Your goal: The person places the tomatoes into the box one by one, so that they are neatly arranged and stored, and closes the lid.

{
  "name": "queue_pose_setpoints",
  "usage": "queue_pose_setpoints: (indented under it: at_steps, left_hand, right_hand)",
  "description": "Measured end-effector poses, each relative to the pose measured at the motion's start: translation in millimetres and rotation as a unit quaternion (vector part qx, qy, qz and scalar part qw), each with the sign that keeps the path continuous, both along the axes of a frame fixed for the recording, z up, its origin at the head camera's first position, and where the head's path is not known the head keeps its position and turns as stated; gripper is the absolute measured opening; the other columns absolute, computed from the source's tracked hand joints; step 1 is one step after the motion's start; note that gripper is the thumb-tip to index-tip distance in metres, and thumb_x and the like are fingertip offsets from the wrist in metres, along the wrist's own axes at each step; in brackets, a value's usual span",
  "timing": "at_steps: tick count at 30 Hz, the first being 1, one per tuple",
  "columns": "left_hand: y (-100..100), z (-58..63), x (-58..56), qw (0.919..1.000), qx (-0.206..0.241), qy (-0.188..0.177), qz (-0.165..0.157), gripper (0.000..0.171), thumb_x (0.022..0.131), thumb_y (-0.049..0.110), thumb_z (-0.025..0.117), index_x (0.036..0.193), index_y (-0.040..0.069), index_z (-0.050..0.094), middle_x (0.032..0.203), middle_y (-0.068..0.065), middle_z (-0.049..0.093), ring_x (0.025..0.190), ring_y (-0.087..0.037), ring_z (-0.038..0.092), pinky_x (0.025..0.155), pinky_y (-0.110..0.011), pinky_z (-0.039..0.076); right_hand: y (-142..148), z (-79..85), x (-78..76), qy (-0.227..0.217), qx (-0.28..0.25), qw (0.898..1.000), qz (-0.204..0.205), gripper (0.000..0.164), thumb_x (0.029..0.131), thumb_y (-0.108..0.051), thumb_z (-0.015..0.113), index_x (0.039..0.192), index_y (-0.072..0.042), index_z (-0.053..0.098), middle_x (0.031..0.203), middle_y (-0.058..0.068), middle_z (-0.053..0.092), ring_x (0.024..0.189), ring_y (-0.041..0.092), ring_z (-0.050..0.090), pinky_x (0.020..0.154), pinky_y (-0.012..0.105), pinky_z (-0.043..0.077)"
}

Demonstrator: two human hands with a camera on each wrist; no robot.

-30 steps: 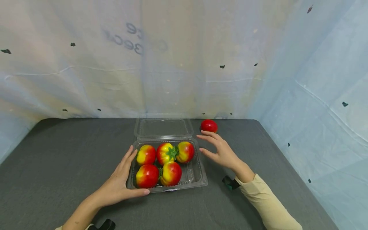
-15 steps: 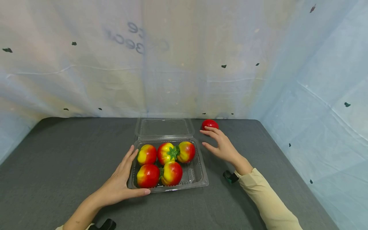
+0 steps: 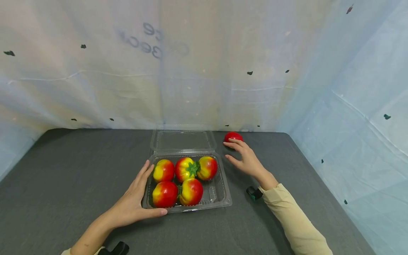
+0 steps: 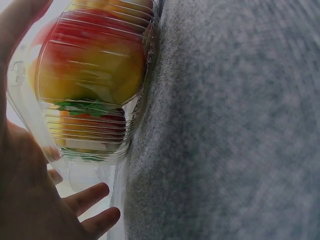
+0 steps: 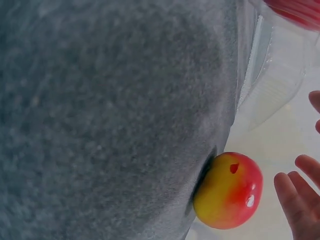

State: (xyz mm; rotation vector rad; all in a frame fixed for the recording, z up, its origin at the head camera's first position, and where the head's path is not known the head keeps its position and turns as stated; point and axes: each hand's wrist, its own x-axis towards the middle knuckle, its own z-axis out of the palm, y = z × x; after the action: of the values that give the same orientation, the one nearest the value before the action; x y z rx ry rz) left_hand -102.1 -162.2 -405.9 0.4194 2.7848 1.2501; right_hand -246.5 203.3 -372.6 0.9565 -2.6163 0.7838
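In the head view, a clear plastic clamshell box [image 3: 220,193] lies on the table with its lid [image 3: 183,141] folded back. Several glossy red-and-yellow tomato-like fruits [image 3: 164,194] sit in it, some showing green leafy tops. My left hand [image 3: 134,202] spans the near left corner, thumb along the front edge and fairly straight fingers along the left side. A lone fruit [image 3: 233,135] of the same kind lies beyond the box on the right. Over its near side hovers my right hand [image 3: 247,159], fingers spread; the right wrist view has the fingertips apart from that fruit [image 5: 227,190].
Dark grey cloth covers the table [image 3: 79,170]. Pale plastic sheeting [image 3: 197,63] hangs along the back and right. At the box's right end a stretch of its floor is bare. A black wrist camera mount [image 3: 254,193] sits below the right wrist.
My right hand has moved slightly away from the box, up and over toward the lone fruit. My left hand stays at the box's corner, and the fruits have not moved.
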Motion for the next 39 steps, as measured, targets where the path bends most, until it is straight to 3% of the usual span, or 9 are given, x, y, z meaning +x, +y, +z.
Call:
queue_pose_setpoints:
  at_steps: [13, 23, 39]
  left_hand:
    - [0, 2.0, -0.5, 1.0, 0.003, -0.006, 0.0, 0.12, 0.07, 0.056, 0.079, 0.155, 0.025, 0.0, 0.161, -0.003, -0.013, 0.141, -0.051, 0.01, 0.09, -0.082, 0.021]
    - [-1, 1.9, 0.7, 1.0, 0.004, -0.002, -0.001, 0.12, 0.07, 0.055, 0.079, 0.155, 0.025, 0.0, 0.161, -0.003, -0.013, 0.14, -0.052, 0.01, 0.088, -0.082, 0.023]
    - [0, 0.4, 0.6, 1.0, 0.007, -0.002, 0.0, 0.12, 0.07, 0.055, 0.079, 0.155, 0.023, 0.002, 0.161, -0.002, -0.012, 0.141, -0.05, 0.01, 0.09, -0.082, 0.022]
  right_hand:
    - [-3, -0.7, -10.4, -0.018, 0.001, 0.999, -0.028, 0.046, 0.086, -0.013, 0.072, 0.129, -0.003, 0.059, 0.14, 0.022, 0.047, 0.129, 0.04, 0.042, 0.106, 0.058, 0.034]
    - [-4, -1.6, -22.0, -0.005, 0.012, 1.0, -0.027, 0.044, 0.086, -0.014, 0.071, 0.126, -0.002, 0.061, 0.142, 0.024, 0.044, 0.13, 0.041, 0.038, 0.106, 0.058, 0.034]
    - [-11, -4.3, -39.6, -0.031, 0.062, 0.996, -0.063, 0.046, 0.089, -0.021, 0.068, 0.132, -0.009, 0.058, 0.149, 0.022, 0.036, 0.139, 0.042, 0.023, 0.104, 0.063, 0.02]
